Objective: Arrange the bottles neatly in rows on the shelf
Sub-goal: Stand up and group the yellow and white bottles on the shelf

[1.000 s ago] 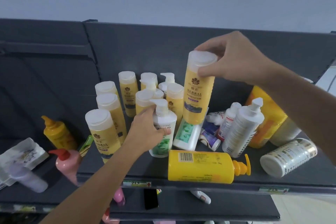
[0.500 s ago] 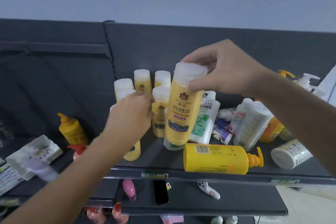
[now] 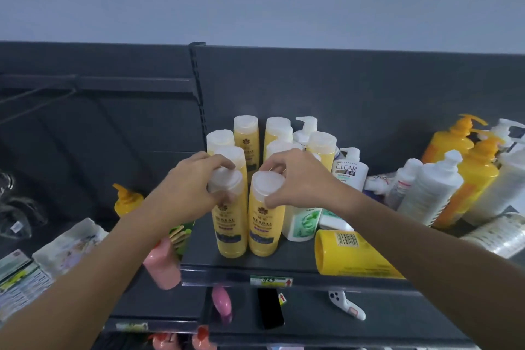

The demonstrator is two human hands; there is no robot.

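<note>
Two yellow herbal bottles with white caps stand upright side by side at the front of the dark shelf point(image 3: 284, 271). My left hand point(image 3: 187, 187) grips the cap of the left yellow bottle point(image 3: 230, 224). My right hand point(image 3: 301, 179) holds the cap of the right yellow bottle point(image 3: 265, 224). Behind them several more yellow bottles point(image 3: 246, 139) stand in rows. A white Clear pump bottle point(image 3: 348, 170) and a white green-label bottle point(image 3: 302, 221) stand just to the right, partly hidden by my right arm.
A large yellow pump bottle point(image 3: 352, 257) lies on its side at the shelf front under my right arm. White and orange pump bottles point(image 3: 431, 187) crowd the right end. A pink bottle point(image 3: 162, 263) and an orange bottle point(image 3: 126, 202) sit on the lower left shelf.
My right hand has lowered the yellow bottle onto the shelf front. My left hand moved from the white pump bottle to the neighbouring yellow bottle's cap. The view shifted left.
</note>
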